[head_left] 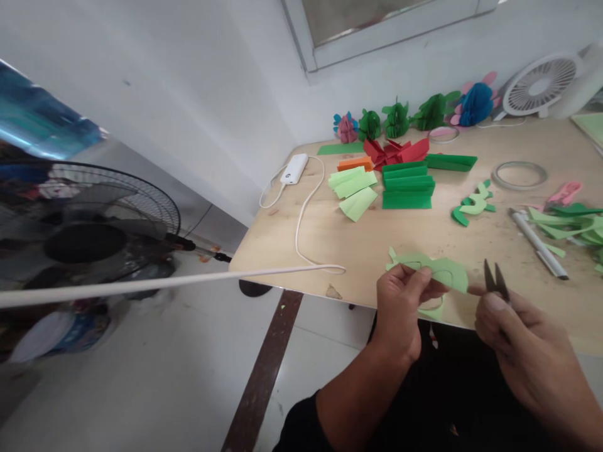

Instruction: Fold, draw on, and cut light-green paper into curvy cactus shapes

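Note:
A piece of light green paper (455,274) with a curved outline drawn on it is pinched in my left hand (405,301), just above the table's front edge. My right hand (513,333) is closed round a pair of scissors (497,282). Their blades point away from me, slightly parted, to the right of the paper and apart from it. Under my left hand hangs a cut strip of light green paper (436,311). The scissor handles are mostly hidden in my fingers.
Folded green paper (407,188), light green folds (353,185) and red folded paper (396,152) lie on the table (273,245). Cut wavy pieces (475,204), a tape roll (519,176), a marker (539,245) and green scraps (575,223) are to the right. A white cable (188,280) crosses the left edge.

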{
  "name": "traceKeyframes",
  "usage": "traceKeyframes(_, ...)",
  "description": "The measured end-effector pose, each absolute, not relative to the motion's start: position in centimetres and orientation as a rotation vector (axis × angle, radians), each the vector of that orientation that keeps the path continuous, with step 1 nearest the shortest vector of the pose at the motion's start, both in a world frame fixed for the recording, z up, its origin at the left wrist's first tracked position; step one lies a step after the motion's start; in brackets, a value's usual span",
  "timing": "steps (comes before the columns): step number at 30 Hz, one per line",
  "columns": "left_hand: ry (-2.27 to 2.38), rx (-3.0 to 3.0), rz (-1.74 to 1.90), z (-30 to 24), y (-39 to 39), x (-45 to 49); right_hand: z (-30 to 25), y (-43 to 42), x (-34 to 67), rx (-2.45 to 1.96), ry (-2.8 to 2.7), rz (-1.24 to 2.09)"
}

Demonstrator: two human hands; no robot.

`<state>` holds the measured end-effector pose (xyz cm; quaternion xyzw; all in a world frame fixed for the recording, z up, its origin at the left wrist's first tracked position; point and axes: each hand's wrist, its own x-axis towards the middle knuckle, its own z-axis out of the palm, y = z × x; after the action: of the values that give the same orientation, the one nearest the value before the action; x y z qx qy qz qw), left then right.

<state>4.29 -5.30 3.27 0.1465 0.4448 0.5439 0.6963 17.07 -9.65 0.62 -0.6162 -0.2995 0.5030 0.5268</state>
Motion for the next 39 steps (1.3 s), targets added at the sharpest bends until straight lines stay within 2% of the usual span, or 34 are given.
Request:
traceKeyframes(21, 1.015, 0.356, 1.069, 3.1, -5.9, 3.4, 2.0, -5.7, 20.0, -1.580, -0.905, 1.258)
traceKeyframes(28, 1.008, 0.274, 1.201, 3.2, -5.6, 4.2, 1.6, -8.0, 18.9, -1.446, -0.705, 1.227)
traceKeyframes(39, 0.996, 0.228, 1.254, 3.2, -6.1, 6.6, 0.3, -10.5, 15.6, -1.430, -0.816, 1.351)
